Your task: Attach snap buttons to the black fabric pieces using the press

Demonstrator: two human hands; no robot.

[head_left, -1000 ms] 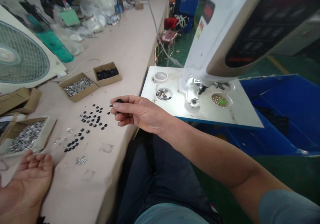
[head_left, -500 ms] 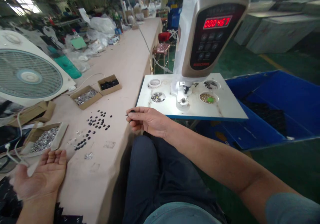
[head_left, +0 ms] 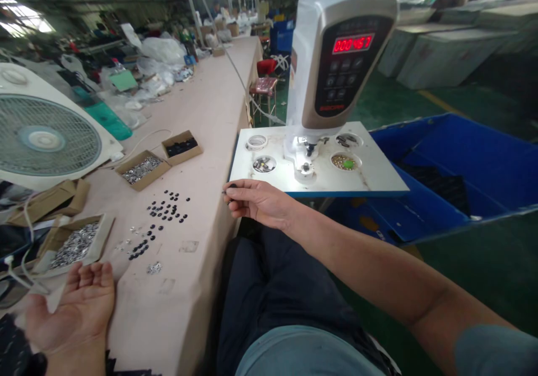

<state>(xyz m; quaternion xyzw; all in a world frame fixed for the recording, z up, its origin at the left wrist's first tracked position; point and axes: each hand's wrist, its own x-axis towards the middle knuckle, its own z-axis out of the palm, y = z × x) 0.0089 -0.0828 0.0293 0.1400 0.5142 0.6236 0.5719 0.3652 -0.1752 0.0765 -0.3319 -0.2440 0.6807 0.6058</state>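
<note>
A small black button [head_left: 232,186] is sitting pinched at the fingertips of the right hand [head_left: 260,202] — dark, round, mostly hidden by the fingers. It is hanging just past the table's [head_left: 210,101] right edge, close to the near-left corner of the white machine plate [head_left: 378,177]. The left hand [head_left: 73,306] is lying palm up and holding nothing, fingers curled, over the table's near-left corner.

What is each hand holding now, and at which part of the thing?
The right hand pinches a small black part between its fingertips; which part is gripped cannot be told. The left hand lies palm-up, holding nothing.
</note>
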